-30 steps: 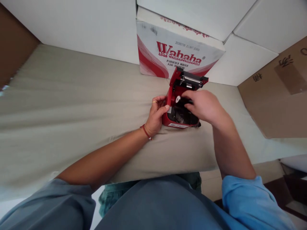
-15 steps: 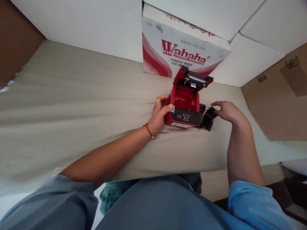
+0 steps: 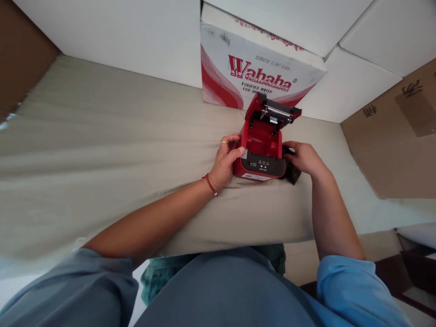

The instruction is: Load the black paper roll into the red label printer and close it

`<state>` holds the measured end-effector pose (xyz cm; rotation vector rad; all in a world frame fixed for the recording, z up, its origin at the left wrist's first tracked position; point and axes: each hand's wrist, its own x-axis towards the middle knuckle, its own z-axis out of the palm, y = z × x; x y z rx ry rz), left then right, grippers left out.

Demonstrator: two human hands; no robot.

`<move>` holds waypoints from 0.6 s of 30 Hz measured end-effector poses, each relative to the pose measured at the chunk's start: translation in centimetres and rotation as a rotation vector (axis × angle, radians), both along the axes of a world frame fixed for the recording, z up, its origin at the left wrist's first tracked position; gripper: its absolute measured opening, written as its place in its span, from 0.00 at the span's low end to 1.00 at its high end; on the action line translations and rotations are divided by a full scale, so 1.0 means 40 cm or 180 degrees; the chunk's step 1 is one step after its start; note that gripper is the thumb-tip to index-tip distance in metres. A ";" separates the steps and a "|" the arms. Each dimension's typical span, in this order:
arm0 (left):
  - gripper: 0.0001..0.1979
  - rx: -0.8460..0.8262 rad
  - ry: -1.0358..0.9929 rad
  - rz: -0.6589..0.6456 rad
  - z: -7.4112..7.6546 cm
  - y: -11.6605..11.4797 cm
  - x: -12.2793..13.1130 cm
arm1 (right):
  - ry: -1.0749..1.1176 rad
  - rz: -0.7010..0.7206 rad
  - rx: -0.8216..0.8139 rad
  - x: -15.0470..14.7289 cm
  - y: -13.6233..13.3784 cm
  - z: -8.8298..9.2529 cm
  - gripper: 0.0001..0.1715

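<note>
A red and black label printer stands on the cloth-covered surface with its lid tilted up, so its red inner bay shows. My left hand holds the printer's left side, thumb over the front left corner and fingers along the wall. Against the right wall, my right hand has its fingers closed at some dark items. What lies between those fingertips is partly hidden. Just below them sits a black, glossy piece, whose kind I cannot tell.
Behind the printer stands a white and red Wahaha water carton. White boxes line the back, and a brown cardboard box is on the right. A beige cloth with creases covers the surface.
My right hand has moved left, from the outer edge of the black items to right beside the printer's wall. My left hand and the printer stay put.
</note>
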<state>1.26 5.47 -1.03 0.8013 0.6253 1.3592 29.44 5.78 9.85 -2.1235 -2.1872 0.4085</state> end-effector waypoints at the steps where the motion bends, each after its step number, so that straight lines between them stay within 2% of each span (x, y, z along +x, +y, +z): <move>1: 0.31 -0.0012 -0.0002 -0.0004 0.000 0.000 0.000 | 0.0084 -0.0152 0.0054 0.019 -0.014 0.019 0.28; 4: 0.32 -0.0028 -0.0019 -0.0047 0.000 -0.001 0.001 | 0.0854 -0.0367 0.0412 0.101 -0.071 0.128 0.24; 6: 0.32 -0.0008 -0.0027 -0.0047 -0.002 0.000 0.001 | 0.1341 -0.0063 0.0614 0.149 -0.111 0.226 0.26; 8: 0.31 0.0014 -0.0037 -0.0038 -0.004 0.000 0.003 | 0.1577 0.0238 0.0725 0.162 -0.135 0.313 0.33; 10: 0.31 0.0026 -0.0040 -0.0035 -0.005 0.000 0.003 | 0.1691 0.0440 0.0610 0.131 -0.134 0.364 0.36; 11: 0.31 0.0023 -0.0040 -0.0034 -0.006 -0.001 0.004 | 0.1708 0.0492 0.0463 0.100 -0.123 0.371 0.36; 13: 0.30 0.0002 -0.0042 -0.0042 -0.005 -0.001 0.003 | 0.1609 0.0589 0.0031 0.020 -0.083 0.350 0.37; 15: 0.30 -0.0023 -0.0047 -0.0053 -0.004 -0.001 0.002 | 0.1414 0.0785 -0.0279 -0.068 -0.032 0.294 0.38; 18: 0.29 0.0006 -0.0014 -0.0043 -0.002 -0.001 -0.001 | 0.0912 0.1025 -0.0134 -0.179 0.036 0.187 0.24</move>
